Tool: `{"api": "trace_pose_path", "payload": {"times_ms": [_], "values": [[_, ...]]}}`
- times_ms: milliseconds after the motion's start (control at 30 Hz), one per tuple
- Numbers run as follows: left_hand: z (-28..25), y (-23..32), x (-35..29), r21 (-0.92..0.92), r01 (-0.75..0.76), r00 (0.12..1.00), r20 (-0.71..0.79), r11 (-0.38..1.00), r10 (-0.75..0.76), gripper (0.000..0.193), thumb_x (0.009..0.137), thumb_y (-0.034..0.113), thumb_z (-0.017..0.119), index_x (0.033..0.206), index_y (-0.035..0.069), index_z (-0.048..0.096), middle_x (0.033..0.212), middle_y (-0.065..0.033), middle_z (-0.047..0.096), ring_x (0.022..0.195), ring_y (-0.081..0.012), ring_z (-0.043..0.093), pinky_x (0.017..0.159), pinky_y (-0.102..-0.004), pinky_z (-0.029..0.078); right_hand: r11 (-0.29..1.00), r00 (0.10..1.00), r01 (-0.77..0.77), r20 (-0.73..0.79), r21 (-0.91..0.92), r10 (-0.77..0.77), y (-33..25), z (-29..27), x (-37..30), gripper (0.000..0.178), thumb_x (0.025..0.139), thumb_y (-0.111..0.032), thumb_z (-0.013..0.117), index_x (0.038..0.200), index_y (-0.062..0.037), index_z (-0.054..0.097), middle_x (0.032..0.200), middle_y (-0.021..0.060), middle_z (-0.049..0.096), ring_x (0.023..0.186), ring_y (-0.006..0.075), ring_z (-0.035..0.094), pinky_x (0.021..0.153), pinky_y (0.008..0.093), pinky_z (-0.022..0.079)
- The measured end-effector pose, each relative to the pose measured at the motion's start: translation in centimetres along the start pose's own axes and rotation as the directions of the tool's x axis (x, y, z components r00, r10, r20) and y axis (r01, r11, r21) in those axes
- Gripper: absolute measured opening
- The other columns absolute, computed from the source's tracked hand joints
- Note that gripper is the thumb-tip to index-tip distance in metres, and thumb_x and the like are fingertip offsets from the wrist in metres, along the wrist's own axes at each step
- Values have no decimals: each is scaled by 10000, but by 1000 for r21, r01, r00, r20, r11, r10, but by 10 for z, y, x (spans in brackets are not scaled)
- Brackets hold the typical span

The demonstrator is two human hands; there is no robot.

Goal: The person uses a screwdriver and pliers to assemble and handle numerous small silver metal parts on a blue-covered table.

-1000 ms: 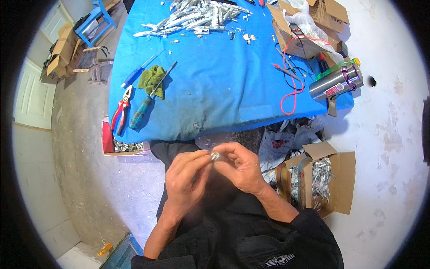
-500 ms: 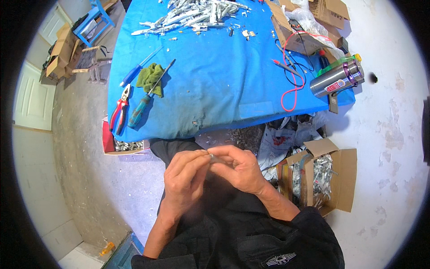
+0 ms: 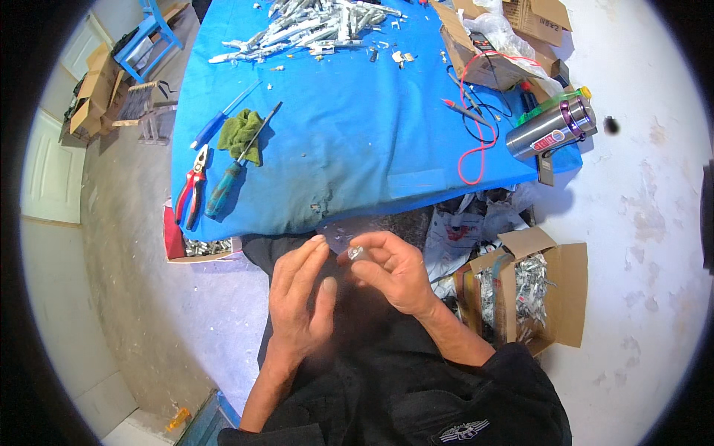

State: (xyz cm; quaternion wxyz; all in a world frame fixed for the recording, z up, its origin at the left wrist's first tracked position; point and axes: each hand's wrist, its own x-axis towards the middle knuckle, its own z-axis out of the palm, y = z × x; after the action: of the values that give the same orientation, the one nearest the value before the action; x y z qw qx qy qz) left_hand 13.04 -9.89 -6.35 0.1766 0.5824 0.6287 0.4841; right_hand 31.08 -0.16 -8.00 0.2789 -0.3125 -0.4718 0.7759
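Above my lap, just short of the table's near edge, my right hand (image 3: 394, 271) pinches a small silvery cylindrical piece (image 3: 357, 253) between thumb and fingers; its exact kind is too small to make out. My left hand (image 3: 301, 290) is beside it, fingers stretched and thumb apart, with nothing in it. Past the hands, at the table's left side, lie red-handled pliers (image 3: 194, 183), a teal-handled screwdriver (image 3: 227, 189), a blue-handled screwdriver (image 3: 212, 129) and a crumpled green cloth (image 3: 242, 134).
A blue cloth (image 3: 349, 149) covers the table. White-grey slim parts (image 3: 320, 26) are heaped at its far side. On the right stand a steel flask (image 3: 547, 134) and red and black test leads (image 3: 480, 141). Below are a carton of scraps (image 3: 565, 297) and a red-sided box (image 3: 175, 234).
My left hand has let go of the small piece and drawn back, its fingers opening. The right hand still holds the piece. The whole view has shifted slightly.
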Motion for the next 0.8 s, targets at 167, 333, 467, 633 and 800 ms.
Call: {"api": "trace_pose_path", "payload": {"times_ms": [167,333,467,633,800], "values": [[19,1,7,121,-200,977,106,972,187,512,869,-40,726,1378,-17,674,1384,-207,675,1209,-418,655,1044,-483,538,989,989,145,-27,-4,-145,26,0,8,300,1066,-59,679,1343,13,588,1108,56,730,993,81,685,830,247,560],[19,-8,-1,-165,130,990,69,978,-120,433,949,-36,651,1382,-24,665,1448,-220,644,1299,-340,642,1066,-410,523,992,991,127,-43,-19,-128,32,1,8,269,1045,-48,682,1292,2,587,1012,15,683,933,60,624,791,255,517],[30,3,6,10,-22,983,181,1000,20,397,929,-16,675,1326,-44,678,1409,-229,663,1286,-387,637,1099,-459,490,988,989,143,-12,-49,-144,33,-16,1,286,1051,-58,680,1311,-13,571,1065,27,696,993,74,655,834,258,531],[32,-10,0,-130,263,950,206,956,-233,440,914,-31,659,1353,-27,675,1365,-171,688,1164,-274,693,995,-377,549,987,983,44,-167,-155,-70,39,-60,-19,286,1073,-165,665,1308,-30,574,1118,119,774,945,159,755,754,304,588],[24,-48,-19,-124,446,882,227,886,-413,295,993,34,669,1276,-39,709,1187,-142,754,1063,-231,715,965,-356,556,994,632,-14,-771,-111,-77,70,-185,-76,343,1035,-219,677,1296,-6,614,1098,153,783,879,194,772,644,285,588]]}}
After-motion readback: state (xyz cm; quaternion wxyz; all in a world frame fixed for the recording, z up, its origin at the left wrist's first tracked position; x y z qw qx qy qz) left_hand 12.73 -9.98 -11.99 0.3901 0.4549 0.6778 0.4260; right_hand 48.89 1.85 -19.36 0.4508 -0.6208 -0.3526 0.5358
